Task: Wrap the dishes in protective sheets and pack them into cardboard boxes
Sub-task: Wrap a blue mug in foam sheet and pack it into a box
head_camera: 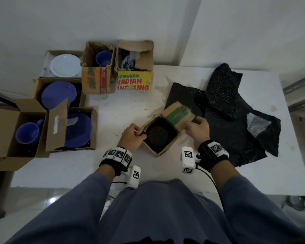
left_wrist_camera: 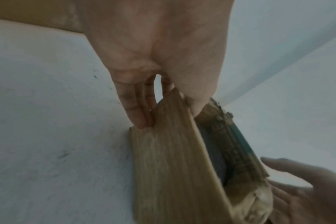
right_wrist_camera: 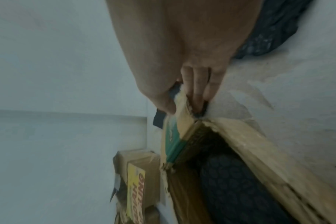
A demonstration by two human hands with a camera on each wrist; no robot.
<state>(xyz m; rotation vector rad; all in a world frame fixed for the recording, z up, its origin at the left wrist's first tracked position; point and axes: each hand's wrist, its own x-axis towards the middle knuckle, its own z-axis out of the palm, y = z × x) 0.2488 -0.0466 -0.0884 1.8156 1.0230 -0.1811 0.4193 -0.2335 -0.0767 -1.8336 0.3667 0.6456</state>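
A small box (head_camera: 161, 136) sat on the table (head_camera: 88, 173) directly between both hands, a black-wrapped dish (head_camera: 158, 135) inside. The left hand (head_camera: 132, 138) pinched its near-left flap; the right hand (head_camera: 198, 130) pinched the far, green-printed flap (head_camera: 179, 115).

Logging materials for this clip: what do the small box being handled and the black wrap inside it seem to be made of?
Small box: corrugated cardboard, matte brown, judging by ragged torn edges and a fluted flap; the green print looks worn. Black wrap: probably plastic bubble wrap, from its regular round-cell pattern and faint sheen. Both hands, left hand and right hand, pinch flaps.
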